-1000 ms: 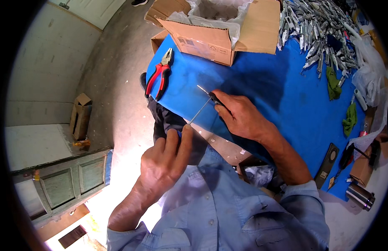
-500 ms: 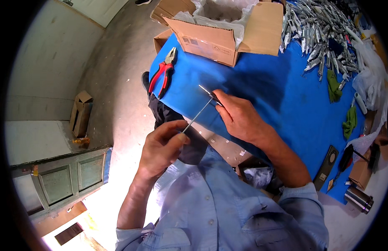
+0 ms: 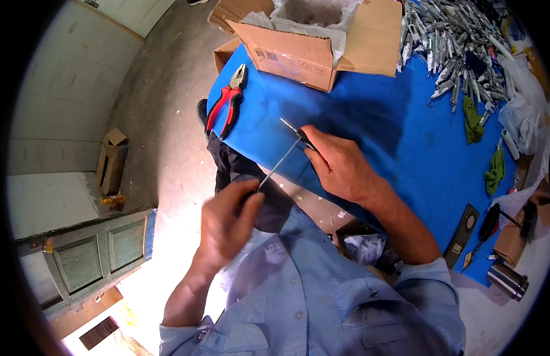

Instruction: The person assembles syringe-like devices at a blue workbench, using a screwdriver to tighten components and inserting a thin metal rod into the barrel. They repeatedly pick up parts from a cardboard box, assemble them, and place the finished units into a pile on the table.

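Note:
Over the near edge of the blue-covered table, my left hand [image 3: 229, 224] is closed around one end of a thin metal rod [image 3: 279, 164]; the held end is hidden. The rod slants up to the right and its far tip meets a small dark piece with a slim metal stem [image 3: 290, 126]. That piece is pinched in the fingers of my right hand [image 3: 341, 165], and most of it is hidden by them. On the table to the left lie pliers [image 3: 229, 102] with red and black handles.
An open cardboard box [image 3: 287, 59] lined with clear plastic stands at the far side. A heap of slim metallic pieces [image 3: 453, 47] lies at the far right, near green cloths [image 3: 473, 121]. A metal cylinder [image 3: 507, 281] sits at the right corner.
My left hand has turned around the rod, its fingers now blurred. The right hand and the small dark piece stay nearly in place; the view has shifted slightly.

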### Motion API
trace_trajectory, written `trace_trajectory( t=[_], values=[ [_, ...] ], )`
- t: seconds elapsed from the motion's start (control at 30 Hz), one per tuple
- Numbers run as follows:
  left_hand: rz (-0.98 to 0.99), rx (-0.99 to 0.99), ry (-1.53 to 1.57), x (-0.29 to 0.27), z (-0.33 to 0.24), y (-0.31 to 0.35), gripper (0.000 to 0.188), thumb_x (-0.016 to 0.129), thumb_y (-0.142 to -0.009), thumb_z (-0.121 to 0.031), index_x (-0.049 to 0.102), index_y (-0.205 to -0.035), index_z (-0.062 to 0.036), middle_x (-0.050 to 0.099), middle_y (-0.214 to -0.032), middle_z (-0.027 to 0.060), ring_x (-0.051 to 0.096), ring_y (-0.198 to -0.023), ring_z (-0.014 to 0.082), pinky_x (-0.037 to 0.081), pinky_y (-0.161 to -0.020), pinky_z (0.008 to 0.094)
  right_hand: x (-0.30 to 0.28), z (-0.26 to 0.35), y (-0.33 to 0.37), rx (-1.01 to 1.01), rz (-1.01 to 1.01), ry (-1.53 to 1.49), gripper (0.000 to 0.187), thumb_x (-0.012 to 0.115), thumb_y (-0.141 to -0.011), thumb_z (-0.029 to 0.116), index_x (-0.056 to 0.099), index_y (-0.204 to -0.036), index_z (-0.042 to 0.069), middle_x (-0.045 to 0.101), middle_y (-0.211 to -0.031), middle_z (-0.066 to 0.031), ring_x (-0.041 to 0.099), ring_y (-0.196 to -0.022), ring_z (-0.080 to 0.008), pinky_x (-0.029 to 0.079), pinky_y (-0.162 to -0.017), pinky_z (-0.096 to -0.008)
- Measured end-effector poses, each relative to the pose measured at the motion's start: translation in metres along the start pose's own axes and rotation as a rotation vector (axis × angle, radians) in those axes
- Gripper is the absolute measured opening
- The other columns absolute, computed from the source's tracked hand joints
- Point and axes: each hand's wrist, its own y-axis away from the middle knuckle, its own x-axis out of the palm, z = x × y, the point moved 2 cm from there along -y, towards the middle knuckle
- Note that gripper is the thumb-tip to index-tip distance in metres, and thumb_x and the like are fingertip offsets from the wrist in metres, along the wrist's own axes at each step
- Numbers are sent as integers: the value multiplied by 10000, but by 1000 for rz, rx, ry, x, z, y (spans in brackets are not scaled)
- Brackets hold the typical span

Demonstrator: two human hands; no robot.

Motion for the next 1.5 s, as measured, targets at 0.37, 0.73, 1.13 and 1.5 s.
trace_trajectory(
  t=[0.37, 0.73, 1.13, 1.5],
  values=[
    [149, -556, 613, -10, 2, -11, 246, 721, -990, -119, 639, -1166, 32, 702, -985, 133, 651, -702, 138, 530, -555, 279, -3, 3, -2, 4, 18, -37, 356, 643, -965, 24, 569, -1295, -90, 665, -957, -297, 666, -867, -488, 534, -715, -523],
    [-62, 105, -222, 1, -4, -4, 258, 744, -941, -39, 682, -1183, 27, 672, -886, 125, 697, -749, 228, 561, -635, 314, -3, 3, -4, 57, -9, -57, 344, 648, -966, 12, 592, -1292, -83, 669, -954, -296, 668, -847, -476, 540, -725, -490],
    [109, -541, 507, -4, 6, -12, 305, 752, -910, -38, 617, -1179, 17, 668, -978, 111, 656, -776, 151, 534, -637, 272, -2, 4, -3, 63, 6, -54, 335, 642, -973, 39, 597, -1279, -90, 681, -968, -298, 677, -873, -483, 548, -743, -510],
    [61, -261, 118, -3, 3, -1, 200, 727, -973, -52, 668, -1147, 28, 698, -834, 122, 711, -741, 189, 567, -596, 305, -3, 4, -4, 52, 3, -57, 330, 637, -976, 40, 597, -1276, -90, 678, -978, -301, 678, -889, -479, 550, -754, -506]
  ],
)
